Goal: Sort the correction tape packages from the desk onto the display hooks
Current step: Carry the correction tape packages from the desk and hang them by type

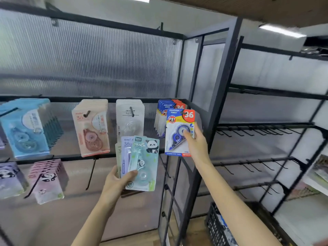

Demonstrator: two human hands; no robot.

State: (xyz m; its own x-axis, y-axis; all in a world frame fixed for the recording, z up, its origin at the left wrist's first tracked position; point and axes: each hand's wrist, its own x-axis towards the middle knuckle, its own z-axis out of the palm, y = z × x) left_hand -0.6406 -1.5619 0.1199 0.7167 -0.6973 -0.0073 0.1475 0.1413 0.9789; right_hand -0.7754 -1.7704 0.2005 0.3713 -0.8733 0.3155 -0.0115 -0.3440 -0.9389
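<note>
Correction tape packages fill both hands. Right hand pinches one blue-and-white package marked "36": the thumb lies across the blue dispenser on its front and the other fingers curl behind its right edge, holding the card upright. Its top edge sits just in front of the stack of matching blue packages hanging on a hook directly behind and up-left of those fingers; whether the held card's hole is on the hook cannot be told.

Left hand grips a fan of packages by the lower left corner, thumb pressed over the front, fingers hidden behind. At least three cards show in the fan: a mint-green panda one in front, a lilac "36" one behind it, and a pale green edge at the far left.

Above those left fingers hangs a white stack; up-left of them a peach stack, and further left a light-blue stack. Level with the left hand, to its left, hang a pink panda stack and a lilac panda stack. Between the pink stack and the left hand one bare hook juts out.

Right of the right hand, well apart, stands a black rack with rows of bare hooks; below that forearm sits a dark basket.
</note>
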